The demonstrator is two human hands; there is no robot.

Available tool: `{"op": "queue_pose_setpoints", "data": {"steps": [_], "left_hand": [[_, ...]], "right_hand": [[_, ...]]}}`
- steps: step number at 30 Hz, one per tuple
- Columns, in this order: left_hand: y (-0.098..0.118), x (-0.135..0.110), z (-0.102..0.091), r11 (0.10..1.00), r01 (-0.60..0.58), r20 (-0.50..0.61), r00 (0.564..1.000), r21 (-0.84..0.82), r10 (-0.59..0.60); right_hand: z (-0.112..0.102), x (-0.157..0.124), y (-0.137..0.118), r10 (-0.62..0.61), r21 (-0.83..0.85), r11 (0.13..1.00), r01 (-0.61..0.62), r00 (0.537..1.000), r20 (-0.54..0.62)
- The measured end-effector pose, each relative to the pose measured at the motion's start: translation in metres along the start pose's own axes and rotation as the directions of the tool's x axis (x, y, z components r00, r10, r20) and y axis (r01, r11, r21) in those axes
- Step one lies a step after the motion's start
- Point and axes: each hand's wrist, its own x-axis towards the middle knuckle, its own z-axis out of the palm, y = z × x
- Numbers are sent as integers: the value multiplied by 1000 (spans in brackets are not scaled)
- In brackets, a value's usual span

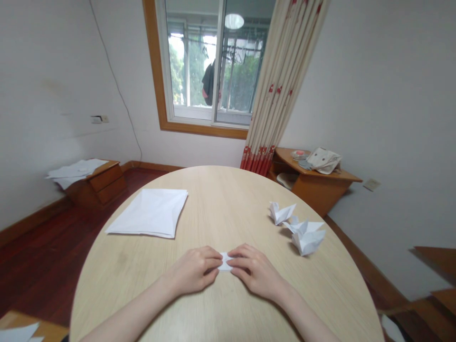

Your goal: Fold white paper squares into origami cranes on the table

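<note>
A small folded piece of white paper [225, 261] lies on the round wooden table [221, 209] near its front edge. My left hand [195, 270] and my right hand [253, 270] meet over it, fingers curled and fingertips pressed on the paper from both sides. Most of the paper is hidden under the fingers. A stack of flat white sheets [149, 212] lies to the left, farther back. Three folded white paper figures [299, 228] stand to the right of my hands.
A low wooden cabinet [98, 180] with papers on it stands at the left wall. A wooden corner shelf [313, 178] holding a bag and small items is behind the table on the right, beside a curtain [281, 85] and a window.
</note>
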Motion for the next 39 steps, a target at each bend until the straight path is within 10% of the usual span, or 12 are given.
{"op": "queue_pose_setpoints", "data": {"steps": [39], "left_hand": [[-3,5,12,966,158,-114,976,-204,-184]], "right_hand": [[18,7,-6,196,8,981,-196,978,-68]]}}
